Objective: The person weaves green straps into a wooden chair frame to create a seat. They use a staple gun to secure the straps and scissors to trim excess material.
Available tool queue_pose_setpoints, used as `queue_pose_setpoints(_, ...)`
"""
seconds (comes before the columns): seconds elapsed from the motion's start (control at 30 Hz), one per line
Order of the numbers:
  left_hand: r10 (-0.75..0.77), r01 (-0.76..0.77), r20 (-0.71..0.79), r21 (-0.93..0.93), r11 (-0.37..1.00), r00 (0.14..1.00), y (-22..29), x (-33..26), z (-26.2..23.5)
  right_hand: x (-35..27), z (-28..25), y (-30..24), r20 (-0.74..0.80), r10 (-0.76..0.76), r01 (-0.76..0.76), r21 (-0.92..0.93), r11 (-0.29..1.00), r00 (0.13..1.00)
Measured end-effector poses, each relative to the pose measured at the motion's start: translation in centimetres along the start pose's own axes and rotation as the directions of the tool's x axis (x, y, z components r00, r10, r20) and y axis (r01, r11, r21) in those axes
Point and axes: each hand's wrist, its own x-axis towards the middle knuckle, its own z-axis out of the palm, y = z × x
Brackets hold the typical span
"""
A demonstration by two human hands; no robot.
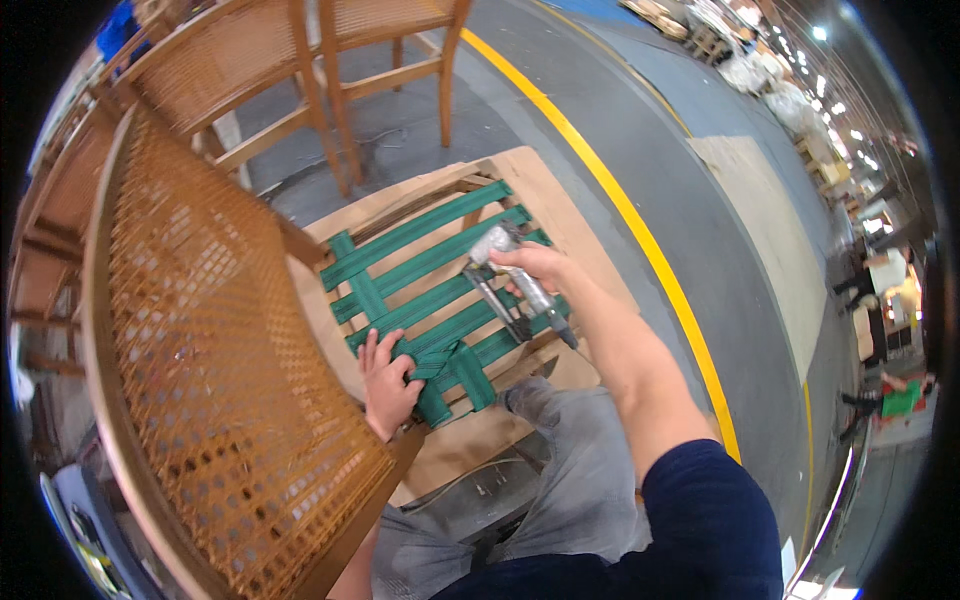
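Green webbing straps [430, 290] lie interwoven across the open wooden seat frame [520, 170] of a cane-backed chair [200, 330], filling it from edge to edge. Left hand [388, 380] presses down flat, fingers spread, on the strap ends at the near edge of the frame. Right hand [540, 265] is closed around a metal pneumatic stapler [515, 290], its nose resting on the straps.
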Motion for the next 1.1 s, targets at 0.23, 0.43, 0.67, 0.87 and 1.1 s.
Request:
queue_pose_setpoints(0.23,0.119,-0.119,-0.003,-0.068,0.991,0.993,-0.7,-0.8,2.1,-2.0,-1.8,5.2,-0.523,-0.349,-0.074,-0.628,0.775,0.778)
queue_pose_setpoints(0.43,0.116,-0.114,0.108,-0.023,0.993,0.987,1.4,-0.2,0.7,-21.2,-6.5,18.4,-0.673,-0.605,-0.009,-0.672,0.741,0.426)
queue_pose_setpoints(0.67,0.128,-0.096,0.166,-0.191,0.977,0.978,2.8,-0.9,-1.0,-43.0,-7.0,40.4,-0.988,0.078,-0.693,0.147,0.706,-0.131)
queue_pose_setpoints(0.87,0.050,0.043,0.262,-0.340,0.939,0.964,2.3,0.2,-2.0,-43.2,-7.0,44.1,-0.983,0.114,-0.626,0.177,0.760,-0.141)
queue_pose_setpoints(1.1,-0.105,0.448,0.617,-0.433,0.782,0.780,0.2,-0.8,-2.4,-42.3,-7.9,45.3,-0.915,0.343,-0.753,0.071,0.654,0.211)
